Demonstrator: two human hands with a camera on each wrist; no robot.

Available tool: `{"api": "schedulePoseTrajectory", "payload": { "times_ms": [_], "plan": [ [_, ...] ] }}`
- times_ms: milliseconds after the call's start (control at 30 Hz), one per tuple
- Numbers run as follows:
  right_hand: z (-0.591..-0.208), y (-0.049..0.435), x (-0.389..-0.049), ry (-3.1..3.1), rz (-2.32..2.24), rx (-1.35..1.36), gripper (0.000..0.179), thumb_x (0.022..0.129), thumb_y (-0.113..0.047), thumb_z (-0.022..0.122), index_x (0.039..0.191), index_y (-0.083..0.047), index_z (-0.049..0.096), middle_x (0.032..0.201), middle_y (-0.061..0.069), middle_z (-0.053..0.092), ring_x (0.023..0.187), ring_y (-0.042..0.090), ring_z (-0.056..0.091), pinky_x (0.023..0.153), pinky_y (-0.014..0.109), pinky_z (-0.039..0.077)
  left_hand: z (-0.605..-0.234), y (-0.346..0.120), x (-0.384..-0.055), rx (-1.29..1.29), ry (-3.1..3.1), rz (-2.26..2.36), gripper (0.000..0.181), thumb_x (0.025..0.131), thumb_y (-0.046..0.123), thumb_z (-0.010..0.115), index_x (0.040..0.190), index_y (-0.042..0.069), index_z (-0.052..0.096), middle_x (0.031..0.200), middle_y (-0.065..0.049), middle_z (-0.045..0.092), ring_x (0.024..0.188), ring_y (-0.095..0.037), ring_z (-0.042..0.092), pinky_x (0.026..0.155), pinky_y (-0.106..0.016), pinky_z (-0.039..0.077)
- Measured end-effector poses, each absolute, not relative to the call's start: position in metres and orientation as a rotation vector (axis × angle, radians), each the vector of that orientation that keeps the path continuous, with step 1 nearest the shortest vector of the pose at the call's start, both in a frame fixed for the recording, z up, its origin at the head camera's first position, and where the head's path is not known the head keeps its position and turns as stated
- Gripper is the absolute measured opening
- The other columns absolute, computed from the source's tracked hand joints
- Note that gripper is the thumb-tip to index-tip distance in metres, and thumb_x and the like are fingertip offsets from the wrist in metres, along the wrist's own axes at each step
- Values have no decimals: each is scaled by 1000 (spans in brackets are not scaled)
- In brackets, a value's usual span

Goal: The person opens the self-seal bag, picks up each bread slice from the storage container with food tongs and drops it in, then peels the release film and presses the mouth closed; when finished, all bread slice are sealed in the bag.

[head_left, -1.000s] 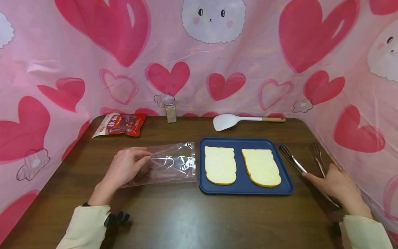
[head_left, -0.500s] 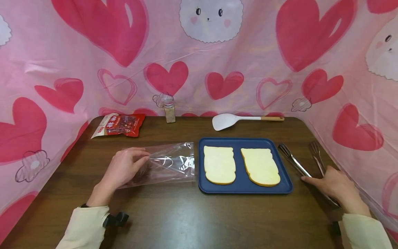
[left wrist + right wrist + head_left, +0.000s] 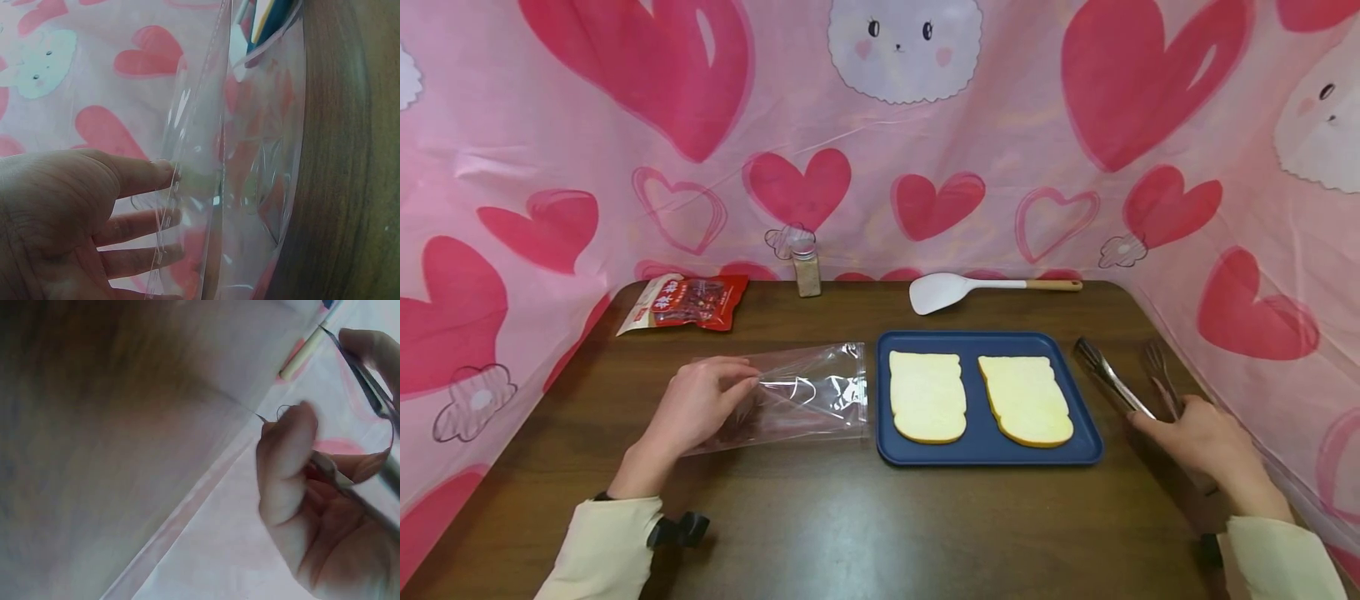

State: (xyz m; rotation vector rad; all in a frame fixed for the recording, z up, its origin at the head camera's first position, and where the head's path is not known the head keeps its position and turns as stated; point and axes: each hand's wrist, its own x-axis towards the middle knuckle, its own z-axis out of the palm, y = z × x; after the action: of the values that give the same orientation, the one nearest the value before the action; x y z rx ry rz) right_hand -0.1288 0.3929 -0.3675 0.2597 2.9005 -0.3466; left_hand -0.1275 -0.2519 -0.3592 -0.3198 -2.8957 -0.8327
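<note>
My left hand (image 3: 703,404) pinches the near-left edge of a clear plastic bag (image 3: 812,392). In the left wrist view the bag (image 3: 262,144) stands partly spread, with the thumb and fingers at its edge. At the table's right side my right hand (image 3: 1213,446) holds metal tongs (image 3: 1108,379) between thumb and fingers. The tongs' arms are spread apart, heads pointing away from me. The right wrist view has the tongs (image 3: 362,381) gripped across both arms. Two slices of bread, the left slice (image 3: 927,396) and the right slice (image 3: 1026,400), lie on a blue tray (image 3: 973,455).
A white spatula (image 3: 942,293) with a wooden handle lies behind the tray. Farther left, a spice jar (image 3: 807,271) stands at the back edge beside a red food packet (image 3: 692,302). A pink heart-print curtain (image 3: 865,225) closes in the back and both sides.
The tongs have been raised slightly off the table in my right hand, and their heads have shifted. My left hand stays at the bag's edge.
</note>
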Motion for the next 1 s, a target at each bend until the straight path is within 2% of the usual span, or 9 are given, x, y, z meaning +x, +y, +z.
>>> {"api": "schedulePoseTrajectory", "payload": {
  "times_ms": [167, 300, 433, 567, 667, 767, 867, 1000],
  "plan": [
    [-363, 379, -121, 2998, -383, 281, 105, 96, -67, 61, 133, 29, 40, 121, 53, 53, 101, 68, 57, 81, 72, 51, -358, -252, -128, -315, -2899, -833, 21, 98, 14, 75, 117, 6, 81, 131, -24, 72, 125, -49, 64, 108, -71, 45],
    [-353, 357, -113, 3043, -465, 265, 104, 95, -65, 64, 137, 26, 37, 116, 50, 58, 96, 64, 60, 74, 66, 53, -358, -252, -127, -308, -2898, -836, 21, 98, 14, 76, 117, 6, 81, 130, -24, 73, 125, -49, 64, 107, -71, 46],
    [-346, 330, -102, 3053, -567, 196, 101, 95, -64, 67, 142, 20, 36, 105, 38, 66, 88, 52, 65, 68, 57, 55, -358, -252, -126, -310, -2893, -834, 21, 97, 14, 76, 117, 6, 81, 130, -24, 73, 124, -48, 65, 106, -70, 47],
    [-345, 299, -89, 3070, -661, 100, 94, 94, -58, 72, 148, 11, 37, 99, 28, 72, 86, 44, 69, 70, 56, 56, -358, -252, -126, -313, -2893, -833, 21, 97, 14, 76, 117, 6, 81, 130, -24, 73, 124, -48, 65, 106, -70, 47],
    [-345, 277, -80, 3082, -672, 28, 88, 95, -55, 73, 151, 4, 39, 88, 16, 72, 78, 33, 68, 68, 49, 54, -358, -252, -126, -314, -2893, -835, 21, 98, 14, 76, 117, 6, 81, 130, -24, 73, 124, -48, 65, 106, -70, 47],
    [-345, 259, -72, 3107, -618, -15, 87, 94, -56, 73, 150, 3, 43, 77, 1, 65, 70, 19, 61, 61, 38, 46, -358, -252, -126, -311, -2894, -841, 22, 98, 15, 76, 117, 7, 81, 130, -24, 73, 124, -48, 65, 106, -70, 48],
    [-345, 245, -66, 3102, -557, -12, 91, 92, -65, 71, 149, 1, 47, 75, -3, 61, 68, 16, 57, 57, 34, 42, -358, -252, -126, -310, -2895, -842, 22, 98, 15, 76, 117, 7, 81, 129, -24, 73, 124, -48, 65, 106, -70, 48],
    [-345, 231, -61, 3053, -509, 8, 98, 88, -76, 68, 150, -2, 49, 74, -2, 61, 67, 16, 57, 54, 35, 43, -358, -252, -126, -313, -2895, -843, 21, 98, 15, 76, 117, 7, 81, 129, -23, 73, 124, -48, 66, 106, -70, 48]
  ]
}}
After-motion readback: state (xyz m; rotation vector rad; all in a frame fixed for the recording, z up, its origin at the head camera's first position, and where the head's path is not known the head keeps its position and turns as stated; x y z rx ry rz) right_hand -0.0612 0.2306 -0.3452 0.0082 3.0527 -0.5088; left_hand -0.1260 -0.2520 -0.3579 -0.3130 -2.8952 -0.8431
